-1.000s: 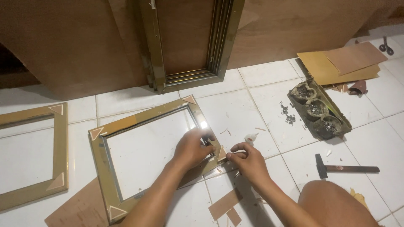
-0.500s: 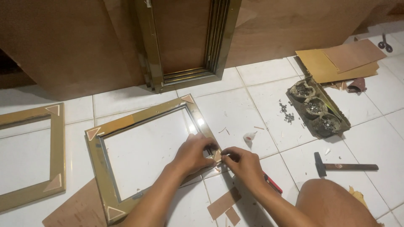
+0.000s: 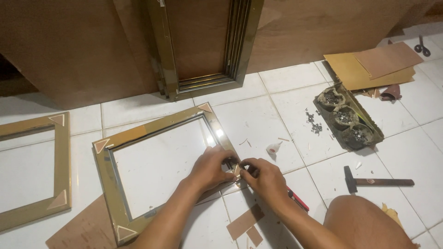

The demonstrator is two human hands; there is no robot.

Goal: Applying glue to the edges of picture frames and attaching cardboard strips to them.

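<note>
**Hands close in on the frame's near corner**

The right hand point(image 3: 264, 179) has slid in from the side since a second ago and now butts up against the left hand point(image 3: 213, 168), both bunched over the near right corner of the gold picture frame point(image 3: 107, 171) lying flat on the white tiled floor point(image 3: 258, 120). Between the fingertips sits a small triangular corner piece point(image 3: 236, 171), pale brown. The left hand is curled, thumb and fingers pressing down on frame and triangle; the right is nearly closed, fingertips pinching at the triangle's edge. Wrists low, forearms angling in from below.

The risk, I'd say: the triangle skews off the mitre if the fingers press unevenly, or the frame skids on the smooth tile. A red-handled tool point(image 3: 298, 200) lies just beside the right wrist, a hammer point(image 3: 376, 181) well apart.
</note>
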